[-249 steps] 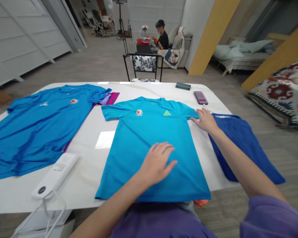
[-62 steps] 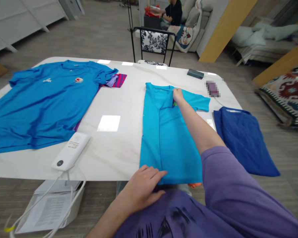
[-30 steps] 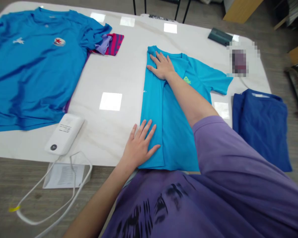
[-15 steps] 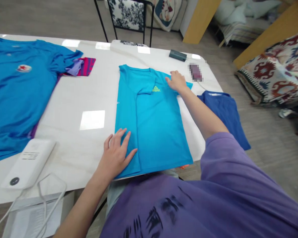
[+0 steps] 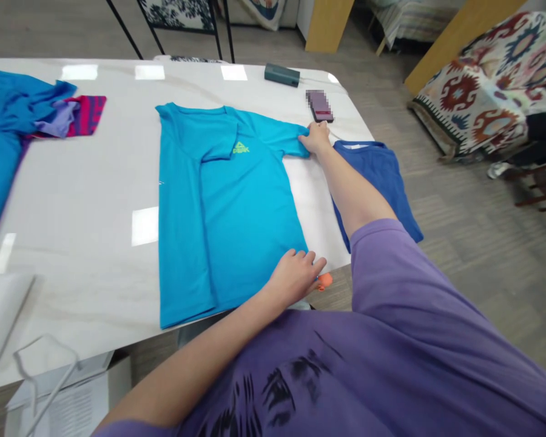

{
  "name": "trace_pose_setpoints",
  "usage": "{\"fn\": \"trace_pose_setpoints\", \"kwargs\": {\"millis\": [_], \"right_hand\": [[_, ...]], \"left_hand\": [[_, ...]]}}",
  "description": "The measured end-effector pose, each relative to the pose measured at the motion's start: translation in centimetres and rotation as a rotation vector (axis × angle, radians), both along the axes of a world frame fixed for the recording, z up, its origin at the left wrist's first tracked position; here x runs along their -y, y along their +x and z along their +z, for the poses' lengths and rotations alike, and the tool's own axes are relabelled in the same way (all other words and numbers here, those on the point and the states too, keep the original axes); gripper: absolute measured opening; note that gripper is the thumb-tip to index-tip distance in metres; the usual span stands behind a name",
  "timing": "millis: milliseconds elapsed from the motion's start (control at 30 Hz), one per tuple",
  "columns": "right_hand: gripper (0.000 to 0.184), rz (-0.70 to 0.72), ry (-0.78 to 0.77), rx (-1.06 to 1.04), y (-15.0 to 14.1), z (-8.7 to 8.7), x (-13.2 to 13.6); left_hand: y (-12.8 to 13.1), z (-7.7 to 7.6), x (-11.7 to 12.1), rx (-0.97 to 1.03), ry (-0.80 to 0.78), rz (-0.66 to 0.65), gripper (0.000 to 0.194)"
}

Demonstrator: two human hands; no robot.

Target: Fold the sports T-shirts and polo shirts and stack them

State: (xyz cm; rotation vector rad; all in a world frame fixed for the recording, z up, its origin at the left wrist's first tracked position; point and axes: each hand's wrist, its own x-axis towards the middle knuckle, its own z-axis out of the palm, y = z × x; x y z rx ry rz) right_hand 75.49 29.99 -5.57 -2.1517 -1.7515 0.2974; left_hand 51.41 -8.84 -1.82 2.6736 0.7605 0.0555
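A turquoise T-shirt (image 5: pixel 227 200) with a green logo lies on the white table (image 5: pixel 86 200), its left side folded over onto the chest. My right hand (image 5: pixel 316 137) pinches the end of the shirt's right sleeve at the far right. My left hand (image 5: pixel 295 276) grips the shirt's lower right hem corner at the table's near edge. A small orange thing (image 5: pixel 325 280) shows just past my left fingers.
A dark blue garment (image 5: pixel 382 182) hangs over the table's right edge. A phone (image 5: pixel 319 105) and a dark case (image 5: pixel 281 74) lie at the far right. A blue shirt (image 5: pixel 0 139) with a striped cloth (image 5: pixel 84 112) lies at left. A white device (image 5: pixel 0 306) sits near left.
My left hand has moved from the shirt's lower left to its lower right hem corner. My right hand has slid out to the sleeve end. The view has shifted right.
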Motion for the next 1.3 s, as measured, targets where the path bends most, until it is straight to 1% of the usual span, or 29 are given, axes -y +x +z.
{"fn": "trace_pose_setpoints", "kwargs": {"millis": [67,100,200,300,367,433,500,600,700,767,800,867,933,1000,1067,1133,1167,1233,1300], "right_hand": [[0.051,0.034,0.013,-0.006,0.1,-0.1,-0.3],[0.046,0.048,0.025,-0.024,0.1,0.1,-0.3],[0.037,0.066,0.101,-0.093,0.2,1.1,-0.1],[0.04,0.082,0.178,-0.141,0.2,3.0,0.2],[0.045,0.111,0.209,-0.182,-0.3,4.7,0.1],[0.051,0.144,0.222,-0.259,-1.6,6.6,-0.3],[0.054,0.164,0.212,-0.363,-3.8,8.5,-1.2],[0.055,0.204,0.176,-0.475,-8.6,11.4,-3.1],[0.054,0.267,0.167,-0.477,-14.6,13.9,-5.3],[0.055,0.308,0.169,-0.443,-19.0,15.0,-6.6],[0.057,0.329,0.166,-0.421,-21.3,15.3,-7.1],[0.062,0.374,0.136,-0.373,-26.0,15.1,-8.0],[0.066,0.418,0.083,-0.331,-30.6,13.9,-8.5],[0.07,0.485,0.01,-0.32,-34.7,11.9,-8.4],[0.077,0.563,-0.06,-0.328,-37.9,9.4,-7.9],[0.081,0.614,-0.093,-0.277,-39.7,7.0,-7.0],[0.08,0.622,-0.086,-0.236,-40.1,6.1,-6.5],[0.072,0.619,-0.022,-0.139,-39.8,4.6,-5.2],[0.068,0.641,0.052,-0.02,-38.7,3.5,-3.8]], "left_hand": [[0.0,-0.1,-0.1,-0.007,-0.014,-0.005,0.024],[0.0,0.0,-0.2,-0.009,-0.033,-0.006,0.021],[-0.6,0.8,-0.4,0.014,-0.13,0.025,0.024],[-2.0,2.4,-0.5,0.121,-0.249,0.122,0.031],[-3.7,3.6,-0.4,0.235,-0.311,0.188,0.034],[-5.9,4.8,-0.2,0.354,-0.354,0.244,0.031],[-8.4,5.9,0.1,0.451,-0.384,0.31,0.029],[-12.4,6.8,1.0,0.538,-0.413,0.422,0.024],[-16.2,6.8,2.2,0.591,-0.448,0.514,0.023],[-18.5,6.3,3.0,0.615,-0.493,0.574,0.025],[-19.6,6.0,3.4,0.622,-0.519,0.602,0.026],[-21.6,5.2,4.1,0.629,-0.575,0.655,0.027],[-23.2,4.2,4.7,0.636,-0.627,0.695,0.025],[-24.6,3.1,5.2,0.632,-0.675,0.726,0.024],[-25.6,2.2,5.7,0.586,-0.701,0.728,0.026],[-26.5,1.7,6.0,0.499,-0.683,0.704,0.03],[-26.8,1.6,6.1,0.457,-0.655,0.693,0.032],[-27.3,1.6,6.1,0.402,-0.559,0.681,0.028],[-27.5,1.5,5.6,0.386,-0.386,0.666,0.025]]}}
